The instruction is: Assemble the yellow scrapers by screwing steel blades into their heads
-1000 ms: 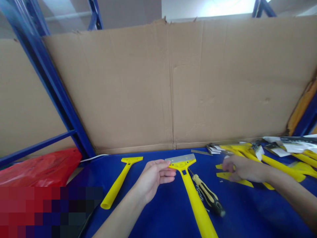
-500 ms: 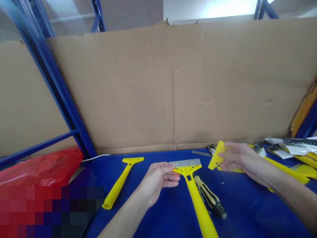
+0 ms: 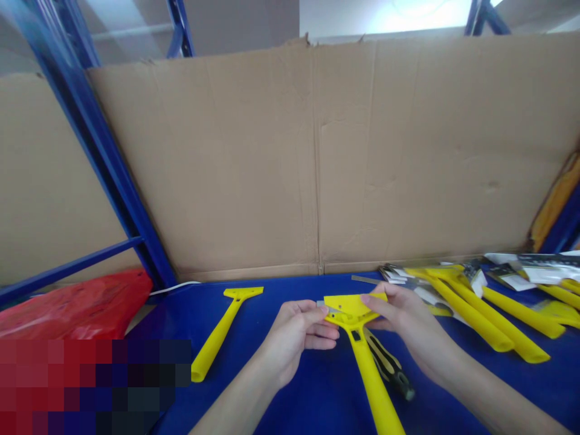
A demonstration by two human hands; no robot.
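My left hand pinches the left end of the head of a yellow scraper, whose handle points down toward me. A flat yellow plate lies over the scraper's head, a little off to the right. Between plate and head, a bit of the metal blade shows at the left. My right hand grips the plate at its right end, thumb on top. Partly behind the scraper lies a screwdriver with a black and cream handle.
Another yellow scraper lies at the left on the blue table. Several yellow scrapers and packaged items are heaped at the right. A red bag sits far left. Cardboard stands behind.
My right hand has moved left with the yellow plate and laid it over the blade and scraper head. The held scraper has shifted slightly right with my left hand.
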